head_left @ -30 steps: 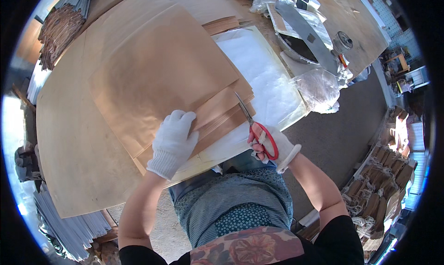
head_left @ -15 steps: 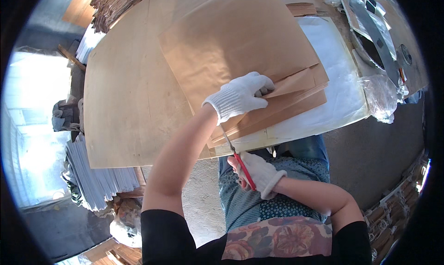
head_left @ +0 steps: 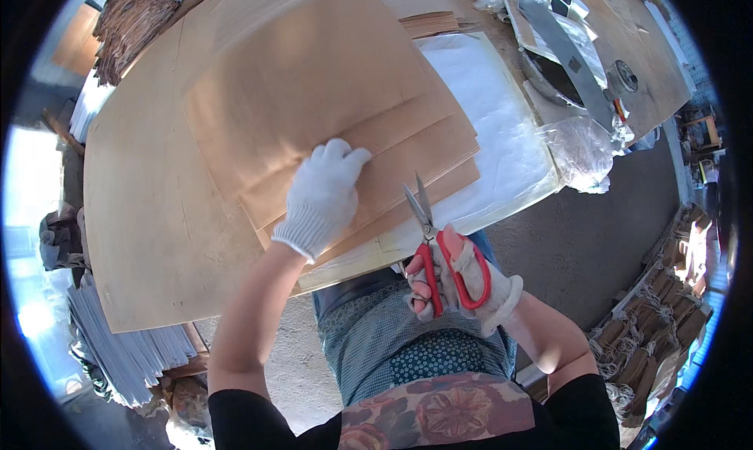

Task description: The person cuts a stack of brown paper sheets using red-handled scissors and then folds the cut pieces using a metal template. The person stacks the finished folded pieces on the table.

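Head view shows the right hand (head_left: 463,281), in a white glove, wrapped through the red handles of a pair of scissors (head_left: 433,242), blades parted and pointing toward twelve o'clock at the near edge of the brown sheets (head_left: 329,112). At ten o'clock from the scissors, the gloved left hand (head_left: 321,199) lies flat, fingers spread, pressing the stack down on the wooden table (head_left: 149,238). These sheets look thin, light and fairly stiff, likely to slide over one another, so they seem best held by pressing close to the edge. White paper (head_left: 502,128) lies under them at two o'clock, with crumpled clear plastic (head_left: 580,148) beyond.
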Action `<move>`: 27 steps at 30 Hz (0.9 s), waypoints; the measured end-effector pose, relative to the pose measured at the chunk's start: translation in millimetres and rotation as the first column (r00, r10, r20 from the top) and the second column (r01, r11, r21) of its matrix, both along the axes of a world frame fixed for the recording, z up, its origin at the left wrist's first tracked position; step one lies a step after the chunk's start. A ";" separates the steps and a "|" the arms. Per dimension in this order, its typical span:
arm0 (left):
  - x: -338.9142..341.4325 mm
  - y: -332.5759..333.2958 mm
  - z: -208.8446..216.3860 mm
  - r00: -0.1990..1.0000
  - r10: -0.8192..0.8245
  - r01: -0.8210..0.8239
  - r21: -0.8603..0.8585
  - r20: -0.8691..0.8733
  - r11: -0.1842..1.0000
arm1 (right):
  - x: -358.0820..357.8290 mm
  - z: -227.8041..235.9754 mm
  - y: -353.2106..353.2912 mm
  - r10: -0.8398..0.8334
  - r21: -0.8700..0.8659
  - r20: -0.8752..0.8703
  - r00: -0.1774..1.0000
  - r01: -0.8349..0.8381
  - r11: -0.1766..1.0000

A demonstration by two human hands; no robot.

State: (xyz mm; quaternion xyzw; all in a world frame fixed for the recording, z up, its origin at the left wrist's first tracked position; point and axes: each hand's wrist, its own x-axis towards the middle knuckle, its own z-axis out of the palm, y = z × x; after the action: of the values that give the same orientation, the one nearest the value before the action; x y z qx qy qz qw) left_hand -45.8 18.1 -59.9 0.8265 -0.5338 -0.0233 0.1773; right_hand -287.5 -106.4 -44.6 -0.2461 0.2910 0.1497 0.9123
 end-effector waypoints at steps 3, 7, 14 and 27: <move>-24.5 -4.5 2.1 0.989 0.052 -0.041 0.084 -0.136 0.996 | 0.7 -19.2 -11.1 0.014 0.092 -0.039 0.999 -0.010 0.996; -39.7 -17.0 13.3 0.969 0.153 -0.117 0.190 -0.191 0.975 | -0.6 -19.4 -19.5 0.121 -0.066 -0.082 0.989 -0.127 0.990; -43.2 -20.7 14.7 0.978 0.127 -0.092 0.207 -0.164 0.974 | -13.4 -24.2 -20.7 0.081 -0.027 -0.100 0.992 -0.084 0.996; -43.6 -17.4 1.1 0.975 0.181 -0.169 0.100 -0.131 0.981 | -25.0 -15.6 -59.2 0.114 -0.293 -0.194 0.974 -0.169 0.941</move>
State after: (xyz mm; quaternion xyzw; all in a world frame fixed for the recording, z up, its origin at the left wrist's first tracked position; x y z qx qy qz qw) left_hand -89.5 0.7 -58.9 0.8737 -0.4434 -0.0889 0.1791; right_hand -312.4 -165.6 -60.2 -0.3916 0.3709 0.1890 0.8206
